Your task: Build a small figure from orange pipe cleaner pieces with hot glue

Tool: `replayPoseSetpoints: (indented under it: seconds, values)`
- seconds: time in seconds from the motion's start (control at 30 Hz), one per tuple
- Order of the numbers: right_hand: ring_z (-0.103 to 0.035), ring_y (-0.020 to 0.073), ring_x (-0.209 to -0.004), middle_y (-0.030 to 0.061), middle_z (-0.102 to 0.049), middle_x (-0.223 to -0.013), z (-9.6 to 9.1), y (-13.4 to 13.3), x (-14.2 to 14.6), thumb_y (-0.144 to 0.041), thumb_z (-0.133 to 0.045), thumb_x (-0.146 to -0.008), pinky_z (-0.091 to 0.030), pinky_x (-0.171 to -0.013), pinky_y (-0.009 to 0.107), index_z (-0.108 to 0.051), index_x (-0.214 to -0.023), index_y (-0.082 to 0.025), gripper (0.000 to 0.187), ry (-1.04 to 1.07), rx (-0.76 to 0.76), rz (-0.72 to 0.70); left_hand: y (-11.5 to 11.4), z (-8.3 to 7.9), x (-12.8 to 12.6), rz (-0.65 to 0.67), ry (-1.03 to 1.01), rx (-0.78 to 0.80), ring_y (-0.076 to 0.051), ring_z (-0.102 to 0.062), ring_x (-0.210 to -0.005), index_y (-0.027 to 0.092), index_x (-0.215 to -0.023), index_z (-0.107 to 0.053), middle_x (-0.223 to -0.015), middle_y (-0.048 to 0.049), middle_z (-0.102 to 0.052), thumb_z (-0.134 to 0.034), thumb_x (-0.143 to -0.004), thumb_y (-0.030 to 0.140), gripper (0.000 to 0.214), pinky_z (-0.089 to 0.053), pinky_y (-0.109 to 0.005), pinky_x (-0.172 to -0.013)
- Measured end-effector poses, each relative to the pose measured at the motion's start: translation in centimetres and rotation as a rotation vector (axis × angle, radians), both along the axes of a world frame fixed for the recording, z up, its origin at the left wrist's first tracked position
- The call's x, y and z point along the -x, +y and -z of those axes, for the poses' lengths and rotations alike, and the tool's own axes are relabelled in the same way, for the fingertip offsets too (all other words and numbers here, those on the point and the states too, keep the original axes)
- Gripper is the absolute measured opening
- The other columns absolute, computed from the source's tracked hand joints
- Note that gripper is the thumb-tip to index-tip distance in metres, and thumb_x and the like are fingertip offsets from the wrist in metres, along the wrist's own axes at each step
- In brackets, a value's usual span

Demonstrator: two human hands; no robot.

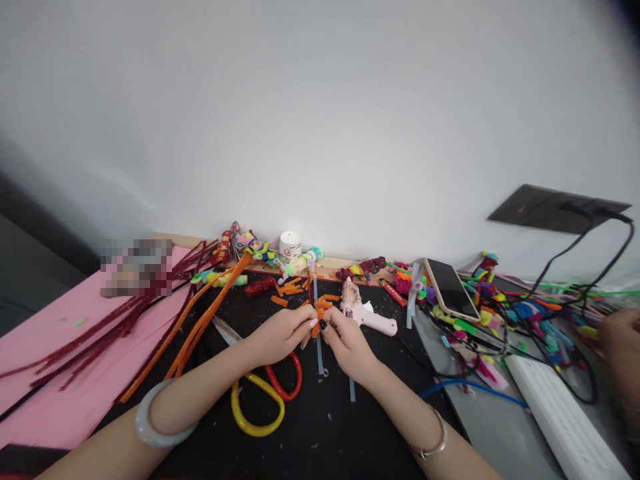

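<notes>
My left hand [284, 333] and my right hand [349, 341] meet over the black work surface, fingertips pinched on a small cluster of short orange pipe cleaner pieces [320, 316]. A thin dark red stem rises from about the same spot. Scissors [257, 403] with one yellow and one red handle loop lie partly under my left hand and wrist. Just beyond my hands are loose cut orange pieces [290, 289] and a red fuzzy roll [260, 287]. A pink glue gun [373, 320] rests beside my right hand.
Long orange pipe cleaners [200, 333] and dark red ones [120, 320] spread leftward over a pink sheet [60, 347]. A white cup [290, 245] stands by the wall. To the right are a phone [453, 288], tangled cables, a white power strip [560, 413] and another person's hand [623, 347].
</notes>
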State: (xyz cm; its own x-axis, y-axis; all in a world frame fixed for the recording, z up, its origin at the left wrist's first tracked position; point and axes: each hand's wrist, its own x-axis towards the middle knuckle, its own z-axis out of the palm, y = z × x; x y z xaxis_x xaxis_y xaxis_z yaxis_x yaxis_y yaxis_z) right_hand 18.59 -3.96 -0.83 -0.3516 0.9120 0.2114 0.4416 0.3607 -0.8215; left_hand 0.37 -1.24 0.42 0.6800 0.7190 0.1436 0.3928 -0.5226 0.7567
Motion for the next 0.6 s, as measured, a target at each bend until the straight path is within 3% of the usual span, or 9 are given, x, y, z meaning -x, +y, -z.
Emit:
replayPoseSetpoints:
  seconds: [0.6]
  values:
    - [-0.039, 0.0111, -0.054, -0.0058, -0.042, -0.060, -0.40, -0.05, 0.11, -0.017, -0.039, -0.088, -0.030, -0.053, 0.022, -0.041, -0.075, -0.021, 0.014, -0.002, 0.052, -0.039, 0.04, 0.13, 0.09, -0.040, -0.018, 0.028, -0.012, -0.051, -0.057, 0.020, -0.082, -0.042, -0.063, 0.0041, -0.052, -0.027, -0.096, 0.027, 0.022, -0.038, -0.024, -0.061]
